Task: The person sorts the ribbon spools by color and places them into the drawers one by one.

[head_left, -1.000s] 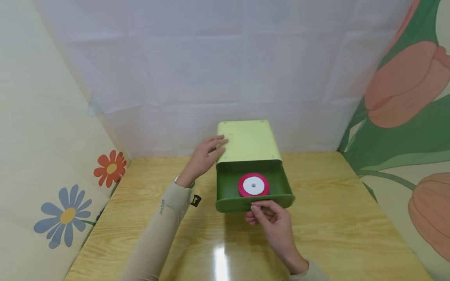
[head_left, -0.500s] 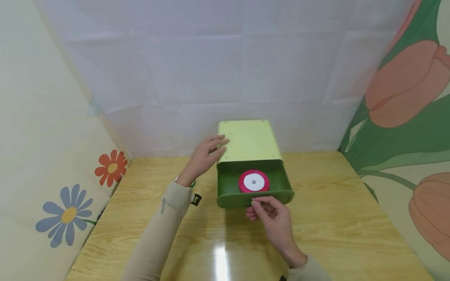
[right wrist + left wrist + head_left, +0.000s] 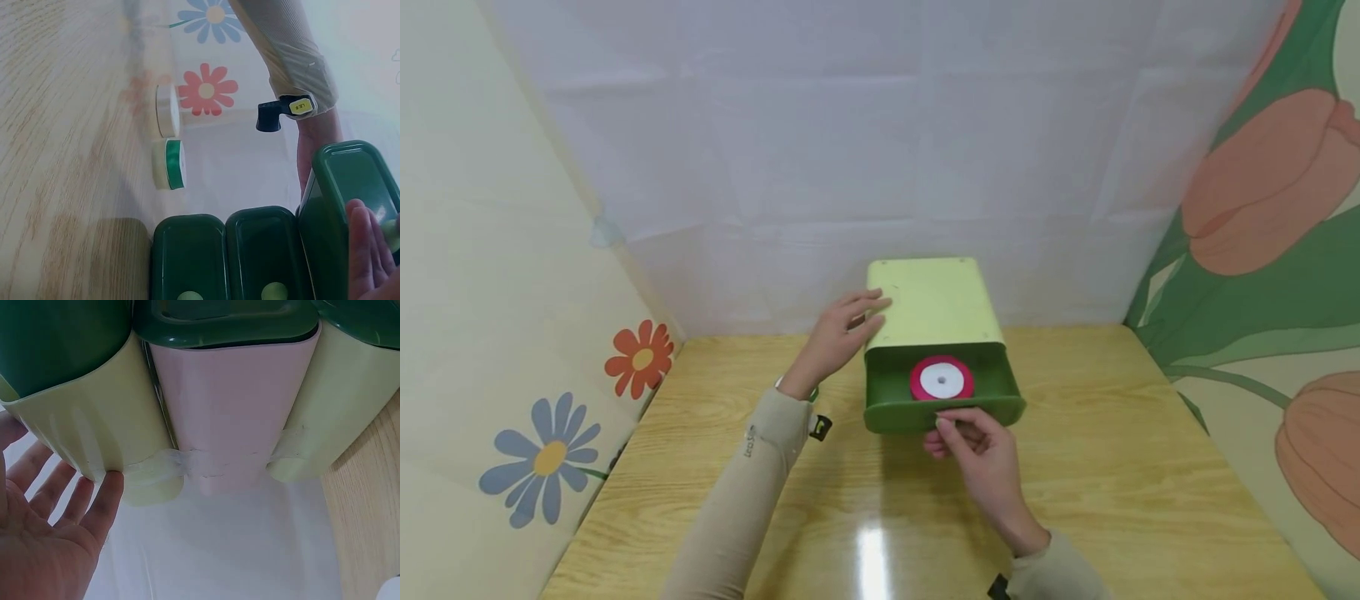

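Note:
A pale green drawer unit [image 3: 934, 302] has its dark green top drawer [image 3: 898, 418] pulled partway out. Inside that drawer lies a ribbon spool [image 3: 942, 380], deep pink with a white disc. My left hand [image 3: 841, 335] rests with spread fingers on the unit's left edge; the left wrist view shows its fingertips against the pale green casing [image 3: 106, 419]. At the drawer front my right hand [image 3: 987, 462] pinches the small knob [image 3: 392, 232] between thumb and fingers, the thumb hidden in the right wrist view.
Below the top casing come a pink casing [image 3: 228, 412] and another pale green one [image 3: 340, 406], their drawers closed. A green ribbon spool [image 3: 175, 164] and a white spool [image 3: 167, 111] stand on the wooden table [image 3: 1112, 467]. A white sheet [image 3: 805, 167] hangs behind.
The drawer has slid inward, away from me, with my right hand following on its knob and the pink spool riding along. My left hand stays on the casing.

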### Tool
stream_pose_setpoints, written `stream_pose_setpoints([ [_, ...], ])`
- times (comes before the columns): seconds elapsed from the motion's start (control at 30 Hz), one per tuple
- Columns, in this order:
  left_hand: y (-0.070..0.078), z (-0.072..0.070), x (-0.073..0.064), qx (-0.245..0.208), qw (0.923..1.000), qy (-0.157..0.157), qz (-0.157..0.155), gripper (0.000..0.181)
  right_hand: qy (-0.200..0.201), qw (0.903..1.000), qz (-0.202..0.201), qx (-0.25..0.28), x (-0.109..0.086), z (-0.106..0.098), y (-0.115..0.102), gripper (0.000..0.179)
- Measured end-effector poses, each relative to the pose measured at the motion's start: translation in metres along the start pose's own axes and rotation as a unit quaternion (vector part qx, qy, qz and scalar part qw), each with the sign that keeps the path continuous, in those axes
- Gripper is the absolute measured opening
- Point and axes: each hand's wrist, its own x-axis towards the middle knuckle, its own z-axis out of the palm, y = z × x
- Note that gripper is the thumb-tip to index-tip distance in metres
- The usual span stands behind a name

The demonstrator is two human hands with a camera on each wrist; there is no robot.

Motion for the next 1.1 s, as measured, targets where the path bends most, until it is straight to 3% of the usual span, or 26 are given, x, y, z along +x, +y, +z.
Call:
stream_pose_setpoints([
  [1.1, 0.003, 0.000, 0.000, 0.003, 0.9999, -0.007, -0.008, 0.043, 0.012, 0.9995, 0.021, -0.019, 0.027, 0.002, 0.005, 0.015],
])
